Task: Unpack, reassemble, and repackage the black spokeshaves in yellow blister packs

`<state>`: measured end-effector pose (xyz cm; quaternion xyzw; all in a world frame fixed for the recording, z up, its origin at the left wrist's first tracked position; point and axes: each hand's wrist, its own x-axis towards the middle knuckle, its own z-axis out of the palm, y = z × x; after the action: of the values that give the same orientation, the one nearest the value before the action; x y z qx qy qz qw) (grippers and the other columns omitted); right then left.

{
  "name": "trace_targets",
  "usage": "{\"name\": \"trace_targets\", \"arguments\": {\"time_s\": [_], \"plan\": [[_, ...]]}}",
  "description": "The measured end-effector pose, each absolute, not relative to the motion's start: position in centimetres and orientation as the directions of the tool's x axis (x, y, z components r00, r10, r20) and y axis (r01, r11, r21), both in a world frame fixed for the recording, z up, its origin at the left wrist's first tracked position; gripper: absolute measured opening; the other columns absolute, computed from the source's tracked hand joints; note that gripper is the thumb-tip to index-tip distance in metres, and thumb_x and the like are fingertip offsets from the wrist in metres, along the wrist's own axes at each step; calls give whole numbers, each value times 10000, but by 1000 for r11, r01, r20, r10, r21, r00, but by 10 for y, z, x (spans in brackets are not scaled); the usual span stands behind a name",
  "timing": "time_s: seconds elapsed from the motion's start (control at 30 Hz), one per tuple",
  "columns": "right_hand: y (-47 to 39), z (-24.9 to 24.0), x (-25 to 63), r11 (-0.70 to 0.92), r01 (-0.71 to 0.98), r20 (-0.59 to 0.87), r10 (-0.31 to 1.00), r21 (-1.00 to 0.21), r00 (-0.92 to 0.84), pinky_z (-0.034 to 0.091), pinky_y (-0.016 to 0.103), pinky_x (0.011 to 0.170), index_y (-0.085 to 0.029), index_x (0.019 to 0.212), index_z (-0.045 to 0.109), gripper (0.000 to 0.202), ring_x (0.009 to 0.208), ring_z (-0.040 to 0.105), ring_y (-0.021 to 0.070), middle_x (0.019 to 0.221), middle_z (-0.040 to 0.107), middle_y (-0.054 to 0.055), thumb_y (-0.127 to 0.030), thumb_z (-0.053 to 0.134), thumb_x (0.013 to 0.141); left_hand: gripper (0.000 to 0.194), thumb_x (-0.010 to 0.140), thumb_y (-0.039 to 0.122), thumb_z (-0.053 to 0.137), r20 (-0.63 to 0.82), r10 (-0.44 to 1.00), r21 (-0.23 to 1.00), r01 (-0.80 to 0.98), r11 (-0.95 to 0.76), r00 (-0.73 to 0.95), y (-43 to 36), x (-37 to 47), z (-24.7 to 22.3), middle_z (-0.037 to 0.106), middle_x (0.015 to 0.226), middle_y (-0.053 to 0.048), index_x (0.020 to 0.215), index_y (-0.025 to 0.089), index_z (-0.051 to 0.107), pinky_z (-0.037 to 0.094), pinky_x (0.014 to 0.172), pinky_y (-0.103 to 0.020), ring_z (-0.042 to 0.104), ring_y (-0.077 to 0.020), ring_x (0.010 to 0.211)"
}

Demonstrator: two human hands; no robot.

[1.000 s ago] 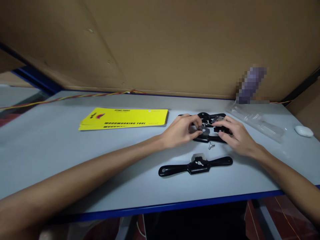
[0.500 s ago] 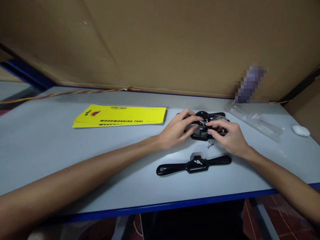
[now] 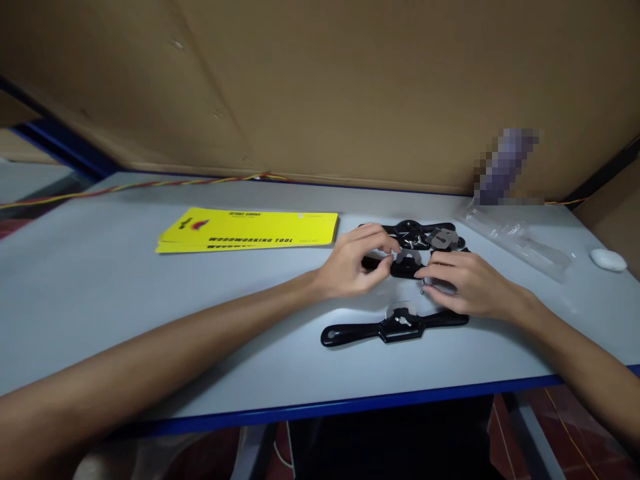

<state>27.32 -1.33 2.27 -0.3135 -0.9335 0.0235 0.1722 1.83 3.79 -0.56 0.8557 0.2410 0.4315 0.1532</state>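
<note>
A black spokeshave (image 3: 405, 268) with a grey blade lies under both hands. My left hand (image 3: 355, 260) is curled over its left handle, thumb and fingertips by the edge of the blade. My right hand (image 3: 463, 283) covers the right side, its thumb and fingers closing on a small silver wing screw (image 3: 423, 287) just in front of the tool. Nearer to me, another spokeshave (image 3: 400, 327) lies flat with its blade standing up behind the body. Behind the hands is a further black spokeshave (image 3: 410, 227), with silver wing screws (image 3: 414, 240) and loose grey blades (image 3: 444, 239) around it.
Yellow printed cards (image 3: 260, 230) lie stacked on the left of the grey table (image 3: 240, 373). Clear plastic packaging (image 3: 520, 243) and a white rounded case (image 3: 608, 260) are at the right. A cardboard wall (image 3: 320, 87) rises behind, with a twisted cable (image 3: 190, 182) along the back edge.
My right hand has moved from the spokeshave's middle toward me, down to the loose wing screw. My left fingers have come away from the wing screws behind and are by the blade.
</note>
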Motion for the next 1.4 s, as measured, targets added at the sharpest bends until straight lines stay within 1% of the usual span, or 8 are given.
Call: {"name": "trace_targets", "arguments": {"time_s": [0.17, 0.27, 0.37, 0.47, 0.63, 0.8, 1.03, 1.4], "plan": [[-14, 24, 275, 791, 589, 182, 612, -167, -770, 474, 303, 672, -195, 1005, 757, 196, 755, 631, 167, 951, 691, 69, -227, 565, 1022, 164, 854, 315, 558, 596, 686, 544, 419, -727, 417, 39, 21, -5, 489, 507, 79, 791, 206, 663, 463, 736, -351, 451, -107, 479], [-13, 23, 274, 798, 572, 223, 602, -187, -767, 506, 343, 756, -190, 986, 722, 164, 842, 661, 195, 999, 709, 85, -217, 564, 1016, 197, 859, 311, 538, 581, 723, 598, 407, -690, 373, 39, 21, -5, 488, 471, 70, 716, 203, 619, 464, 685, -322, 440, -109, 471], [-10, 19, 273, 789, 569, 351, 613, -231, -708, 522, 412, 842, -203, 977, 680, 116, 911, 699, 225, 995, 751, 78, -214, 568, 1005, 220, 890, 290, 501, 555, 732, 613, 401, -681, 396, 39, 20, -6, 535, 509, 47, 726, 197, 613, 438, 604, -283, 456, -115, 493], [-7, 13, 272, 682, 600, 499, 724, -418, -476, 567, 400, 807, -231, 1023, 645, 59, 834, 729, 205, 922, 768, 39, -245, 612, 975, 231, 917, 312, 494, 538, 666, 503, 436, -746, 517, 39, 21, -7, 573, 611, 20, 861, 185, 678, 467, 650, -300, 500, -140, 573], [-6, 5, 266, 515, 517, 458, 854, -684, -246, 588, 331, 624, -238, 1056, 638, 167, 657, 703, 166, 832, 733, 9, -335, 690, 930, 435, 980, 408, 474, 433, 583, 301, 500, -812, 687, 41, 24, -11, 656, 1040, -117, 1267, 152, 676, 509, 858, -417, 577, -251, 926], [-5, 7, 263, 596, 510, 490, 802, -621, -341, 579, 316, 642, -226, 889, 723, 106, 696, 669, 153, 816, 728, 19, -283, 664, 956, 454, 1008, 393, 478, 309, 578, 295, 501, -813, 756, 37, 28, -11, 673, 1047, -127, 1334, 119, 636, 496, 898, -443, 592, -277, 972], [-7, 6, 264, 617, 511, 485, 787, -599, -381, 613, 345, 744, -230, 1041, 791, 163, 797, 739, 180, 927, 790, 38, -212, 673, 930, 356, 1012, 322, 504, 263, 620, 414, 494, -765, 739, 29, 32, -6, 681, 959, -100, 1277, 119, 627, 523, 826, -418, 628, -264, 920], [-2, 11, 271, 689, 546, 561, 716, -476, -415, 562, 405, 787, -276, 998, 830, 125, 856, 671, 207, 926, 736, 48, -260, 717, 947, 305, 1027, 299, 485, 264, 626, 395, 510, -764, 734, 27, 33, -7, 675, 981, -103, 1259, 130, 589, 535, 834, -429, 627, -262, 942]]}}
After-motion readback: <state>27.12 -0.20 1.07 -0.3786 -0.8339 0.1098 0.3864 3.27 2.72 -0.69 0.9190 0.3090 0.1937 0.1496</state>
